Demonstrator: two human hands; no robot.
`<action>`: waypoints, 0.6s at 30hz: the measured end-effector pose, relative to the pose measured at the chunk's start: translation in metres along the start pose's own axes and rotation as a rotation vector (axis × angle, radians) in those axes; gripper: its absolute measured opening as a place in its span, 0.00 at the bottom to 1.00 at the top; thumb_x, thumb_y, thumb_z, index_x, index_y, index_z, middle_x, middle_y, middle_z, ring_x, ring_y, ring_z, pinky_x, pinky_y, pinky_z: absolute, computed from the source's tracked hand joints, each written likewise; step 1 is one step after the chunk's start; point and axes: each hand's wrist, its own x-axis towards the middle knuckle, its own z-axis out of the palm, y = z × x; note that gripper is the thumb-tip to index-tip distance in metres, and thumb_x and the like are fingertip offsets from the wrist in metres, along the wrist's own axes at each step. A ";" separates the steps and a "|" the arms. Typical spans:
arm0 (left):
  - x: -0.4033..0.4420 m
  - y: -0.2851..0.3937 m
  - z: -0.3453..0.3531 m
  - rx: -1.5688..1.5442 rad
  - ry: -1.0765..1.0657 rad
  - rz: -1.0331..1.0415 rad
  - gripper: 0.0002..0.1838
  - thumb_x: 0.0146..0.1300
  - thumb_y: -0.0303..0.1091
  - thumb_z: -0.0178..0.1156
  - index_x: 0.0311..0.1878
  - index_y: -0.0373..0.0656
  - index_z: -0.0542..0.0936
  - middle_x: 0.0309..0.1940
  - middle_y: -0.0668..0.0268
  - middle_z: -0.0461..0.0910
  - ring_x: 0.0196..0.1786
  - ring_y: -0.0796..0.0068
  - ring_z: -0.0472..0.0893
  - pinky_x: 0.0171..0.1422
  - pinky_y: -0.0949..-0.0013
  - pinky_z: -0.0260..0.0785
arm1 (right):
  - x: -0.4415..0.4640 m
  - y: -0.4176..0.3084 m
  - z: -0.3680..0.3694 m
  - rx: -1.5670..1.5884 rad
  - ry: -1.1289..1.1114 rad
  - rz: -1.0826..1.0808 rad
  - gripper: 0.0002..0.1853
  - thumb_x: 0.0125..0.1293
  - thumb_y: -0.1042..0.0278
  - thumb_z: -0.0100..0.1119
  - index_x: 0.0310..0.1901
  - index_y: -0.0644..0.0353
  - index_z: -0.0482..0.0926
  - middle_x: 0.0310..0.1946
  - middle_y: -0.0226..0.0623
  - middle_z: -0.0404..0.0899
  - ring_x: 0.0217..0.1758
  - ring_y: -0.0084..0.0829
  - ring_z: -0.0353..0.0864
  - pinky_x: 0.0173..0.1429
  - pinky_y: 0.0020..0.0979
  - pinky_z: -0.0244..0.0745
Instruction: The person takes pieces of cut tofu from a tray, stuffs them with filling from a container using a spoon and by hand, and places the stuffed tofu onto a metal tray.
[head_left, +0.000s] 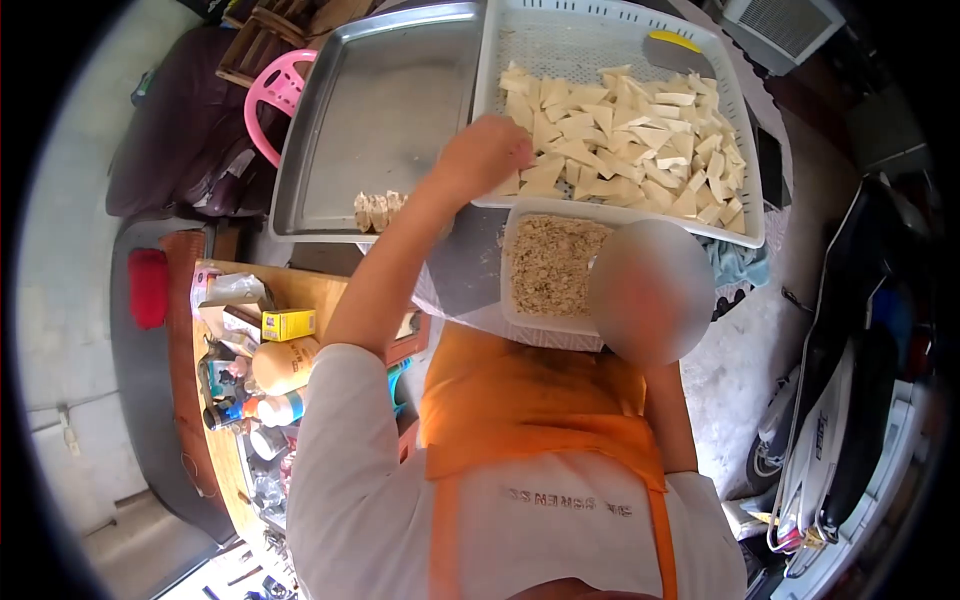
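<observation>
My left hand is at the near left corner of a white perforated basket, beside pale, tofu-like triangles. Its fingers look curled together; whatever they may hold is hidden. A round blur covers my right hand, over the right side of a white tub. Crumbly brown filling lies in that tub. A metal tray stands left of the basket, with a short row of filled pale pieces at its near edge, partly behind my left forearm.
A yellow-handled scraper rests at the basket's far right. Beside the tray is a pink plastic handle. To my left, a wooden table carries bottles and boxes. A blue cloth hangs by the basket's near right corner.
</observation>
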 end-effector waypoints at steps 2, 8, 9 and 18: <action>0.007 0.009 0.017 0.059 -0.087 -0.016 0.10 0.55 0.37 0.64 0.36 0.41 0.80 0.36 0.59 0.79 0.45 0.56 0.77 0.50 0.59 0.70 | 0.000 -0.002 -0.001 0.007 0.002 -0.005 0.12 0.57 0.64 0.62 0.41 0.58 0.79 0.35 0.36 0.79 0.37 0.39 0.79 0.40 0.38 0.75; 0.002 0.024 0.017 -0.002 -0.086 -0.149 0.12 0.52 0.37 0.67 0.37 0.42 0.79 0.40 0.57 0.79 0.42 0.55 0.78 0.47 0.59 0.72 | 0.003 -0.005 -0.003 -0.043 0.030 -0.071 0.15 0.55 0.64 0.63 0.43 0.58 0.78 0.36 0.36 0.79 0.39 0.39 0.79 0.42 0.39 0.75; -0.001 0.028 0.010 -0.072 -0.066 -0.232 0.12 0.51 0.36 0.67 0.36 0.41 0.79 0.39 0.56 0.79 0.40 0.55 0.79 0.45 0.59 0.72 | 0.004 -0.004 -0.005 -0.084 0.042 -0.105 0.15 0.55 0.64 0.63 0.44 0.58 0.78 0.37 0.36 0.79 0.39 0.40 0.79 0.42 0.39 0.75; -0.063 0.047 -0.027 -1.294 0.168 -0.514 0.15 0.60 0.23 0.57 0.51 0.41 0.73 0.26 0.68 0.77 0.28 0.80 0.76 0.32 0.77 0.68 | -0.002 0.021 0.008 -0.617 -0.220 -0.062 0.13 0.55 0.63 0.59 0.42 0.57 0.77 0.37 0.39 0.77 0.43 0.43 0.77 0.47 0.41 0.73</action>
